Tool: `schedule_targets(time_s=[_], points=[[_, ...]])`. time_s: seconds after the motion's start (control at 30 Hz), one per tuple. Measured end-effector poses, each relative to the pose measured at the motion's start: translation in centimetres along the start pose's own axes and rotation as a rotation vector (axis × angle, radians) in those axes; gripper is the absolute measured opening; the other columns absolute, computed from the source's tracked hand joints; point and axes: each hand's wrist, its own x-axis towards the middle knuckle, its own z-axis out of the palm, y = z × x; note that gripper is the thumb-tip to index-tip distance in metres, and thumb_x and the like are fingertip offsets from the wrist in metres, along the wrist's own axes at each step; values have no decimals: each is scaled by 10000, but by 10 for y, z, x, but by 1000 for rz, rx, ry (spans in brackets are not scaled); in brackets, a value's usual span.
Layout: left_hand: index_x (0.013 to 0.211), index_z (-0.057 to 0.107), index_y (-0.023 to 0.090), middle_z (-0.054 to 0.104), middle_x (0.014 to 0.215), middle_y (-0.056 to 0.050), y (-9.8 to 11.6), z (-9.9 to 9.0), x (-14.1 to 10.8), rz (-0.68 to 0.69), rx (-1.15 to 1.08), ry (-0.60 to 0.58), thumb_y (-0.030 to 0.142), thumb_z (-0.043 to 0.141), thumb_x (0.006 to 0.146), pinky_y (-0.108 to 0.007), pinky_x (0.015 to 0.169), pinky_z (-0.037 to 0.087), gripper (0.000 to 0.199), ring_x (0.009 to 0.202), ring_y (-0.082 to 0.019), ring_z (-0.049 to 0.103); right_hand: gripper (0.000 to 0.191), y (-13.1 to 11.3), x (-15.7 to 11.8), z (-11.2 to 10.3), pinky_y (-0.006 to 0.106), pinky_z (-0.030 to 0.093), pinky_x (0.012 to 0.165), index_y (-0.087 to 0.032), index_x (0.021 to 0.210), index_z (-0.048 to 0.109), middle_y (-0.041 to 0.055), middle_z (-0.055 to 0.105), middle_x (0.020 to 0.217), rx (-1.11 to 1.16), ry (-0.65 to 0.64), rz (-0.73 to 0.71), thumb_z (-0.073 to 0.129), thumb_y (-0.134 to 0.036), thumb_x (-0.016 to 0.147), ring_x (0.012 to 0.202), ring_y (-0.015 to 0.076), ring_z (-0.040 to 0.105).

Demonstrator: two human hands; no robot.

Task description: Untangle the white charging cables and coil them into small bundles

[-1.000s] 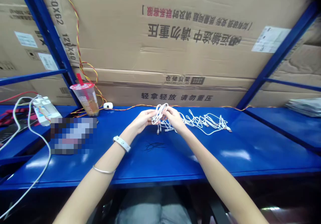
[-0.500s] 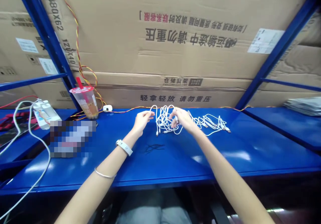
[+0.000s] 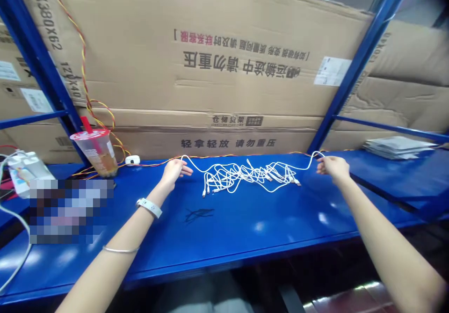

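Left hand (image 3: 174, 172): fingers curled, apparently pinching one strand at the near end of the tangle of white charging cables (image 3: 242, 177). Right hand (image 3: 333, 167): likewise pinching a strand, well apart from the left. Tangle: loose loops with dangling connectors, lying between both hands on the blue steel shelf (image 3: 224, 229), one strand arcing up to each hand. Handling note: a light pinch and slow, even pull suit such loops; hard tugging tightens knots. Container: clear plastic cup (image 3: 95, 153), left of the left hand, red straw (image 3: 86, 124) inside, brown drink residue (image 3: 107, 165) at its base.
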Motion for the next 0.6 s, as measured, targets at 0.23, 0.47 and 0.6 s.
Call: schedule_targets(time_s=[0.23,0.47,0.6], points=[[843,527,179,656,608,-52,-16,24,1,12,493,-117,216,528,750,-251,539,389,100,575,-193,615,125,32,3,24,449,458,750,-185,636,632,127,612,592,-232,-18,89,564,-208,738,727,303,646],[1236,546,196,430,1372,-205,-9,54,-16,262,676,-113,541,618,717,-473,1006,321,627,1263,-407,400,494,18,-13,64,405,381,1025,-193,1344,470,157,504,1352,-247,-105,-218,444,-390,892,1278,263,449],[1423,331,380,91,1574,-123,-1,69,-35,249,852,-388,751,575,629,-691,1006,171,910,1378,-511,96,601,15,-27,74,433,273,1124,-217,1449,336,101,377,1476,-350,-310,-536,357,-492,915,1380,249,311]])
